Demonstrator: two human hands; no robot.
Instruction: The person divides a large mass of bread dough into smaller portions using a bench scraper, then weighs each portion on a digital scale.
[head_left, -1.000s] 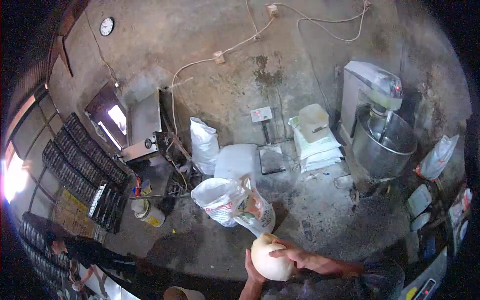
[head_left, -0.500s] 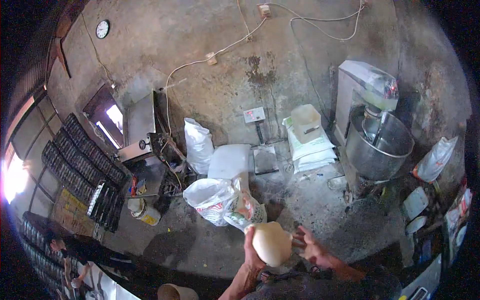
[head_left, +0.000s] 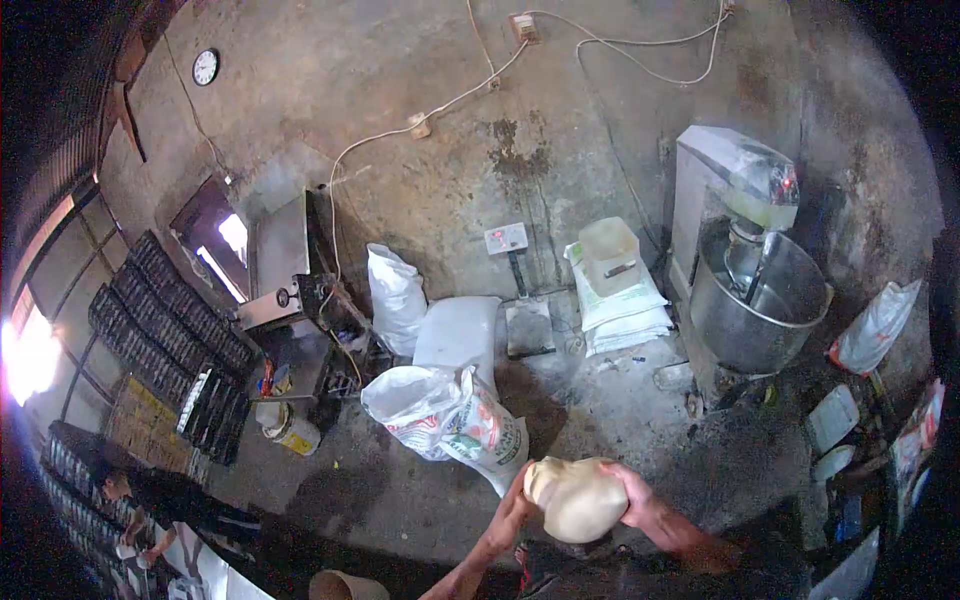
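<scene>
A big pale lump of dough (head_left: 582,505) hangs in the air in front of my body, between both hands. My left hand (head_left: 520,495) is closed around its left side, where a fold bulges out. On the opposite side my right hand (head_left: 632,492) grips the dough, fingers curled over its upper right edge. The dough looks smooth, with a crease near the left. Just beyond it stand an open white sack (head_left: 405,400) and a printed sack (head_left: 485,430) leaning beside it.
A floor mixer with a steel bowl (head_left: 760,310) stands at right. By the wall are a platform scale (head_left: 530,328) and stacked sacks (head_left: 625,310) with a plastic container (head_left: 610,250) on top. Another person (head_left: 165,505) works at lower left near a cylindrical tub (head_left: 345,585).
My right hand, apart from the dough before, now grips its right side. The dough has shifted right and changed from a rounded shape to a wider, folded one.
</scene>
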